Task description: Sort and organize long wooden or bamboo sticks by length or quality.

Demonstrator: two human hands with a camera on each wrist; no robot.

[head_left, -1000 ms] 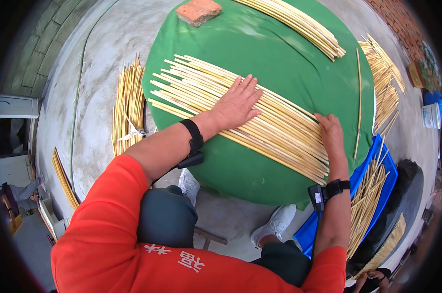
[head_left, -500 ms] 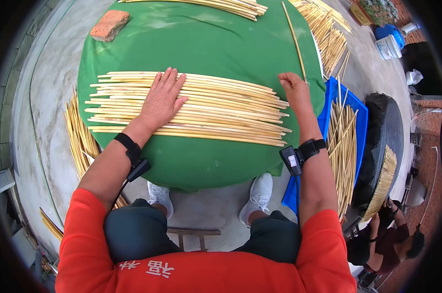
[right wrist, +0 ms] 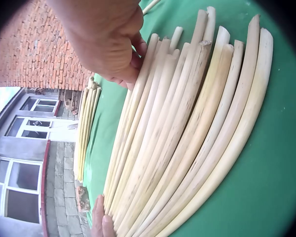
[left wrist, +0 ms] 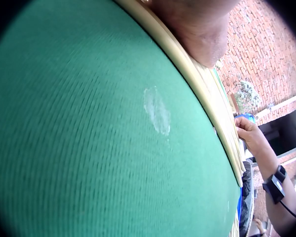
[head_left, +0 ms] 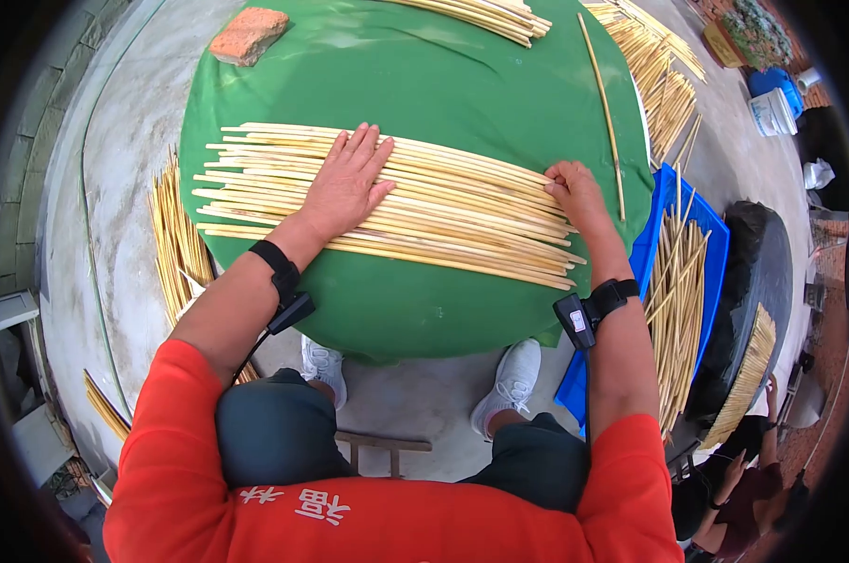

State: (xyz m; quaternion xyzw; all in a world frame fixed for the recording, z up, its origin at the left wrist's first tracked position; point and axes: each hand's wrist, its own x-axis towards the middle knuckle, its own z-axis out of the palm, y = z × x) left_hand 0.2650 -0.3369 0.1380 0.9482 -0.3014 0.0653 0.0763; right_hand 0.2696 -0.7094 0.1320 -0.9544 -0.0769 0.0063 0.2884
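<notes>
A round counter draped in green cloth (head_left: 424,84) stands on a stained grey concrete floor (head_left: 138,113), a brown wooden frame (head_left: 382,440) low beside it. The right wrist view shows a red brick wall (right wrist: 34,54), grey blockwork (right wrist: 60,197) and a pale grey wall with white-framed windows (right wrist: 23,183), under bright, whitish daylight.

Rounded table, top covered by green cloth (head_left: 443,324), cloth hanging over near edge, creased toward far side. Broad row of pale sticks (head_left: 434,208) across middle, lying side by side, ends uneven at left and right, slanting slightly nearer at right. Reddish brick (head_left: 249,36) near far left edge. Second bundle (head_left: 490,19) at far side, partly out of view. Single stick (head_left: 605,117) near right edge, apart from both groups. Whitish smudge (left wrist: 158,111) on cloth beside row.
</notes>
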